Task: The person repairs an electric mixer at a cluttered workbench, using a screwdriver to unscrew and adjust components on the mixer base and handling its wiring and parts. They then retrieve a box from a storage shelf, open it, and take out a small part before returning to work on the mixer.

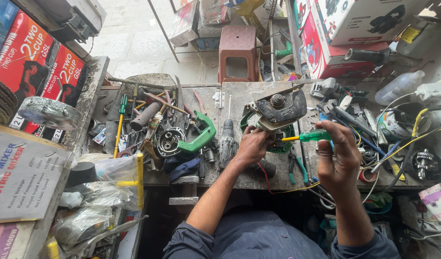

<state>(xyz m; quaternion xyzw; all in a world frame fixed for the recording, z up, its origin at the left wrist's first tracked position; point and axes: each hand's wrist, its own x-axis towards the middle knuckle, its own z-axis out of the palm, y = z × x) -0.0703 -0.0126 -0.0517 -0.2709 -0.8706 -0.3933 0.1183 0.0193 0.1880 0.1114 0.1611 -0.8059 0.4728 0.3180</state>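
Right hand [336, 156], frame centre-right, clamped on green-handled screwdriver [310, 136], tip pointing left. Left hand [251, 146] grips power tool body [277, 111] at centre of counter [239, 96]. Beyond, upper centre: brown plastic stool [237, 48].

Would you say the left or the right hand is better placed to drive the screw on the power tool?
Right, probably: the right hand holds the green screwdriver, its tip at the power tool. The left hand is gripping the tool.

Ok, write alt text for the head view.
A person's right hand drives a green-handled screwdriver into a dismantled power tool steadied by the left hand, on a cluttered workbench strewn with hand tools and wires.
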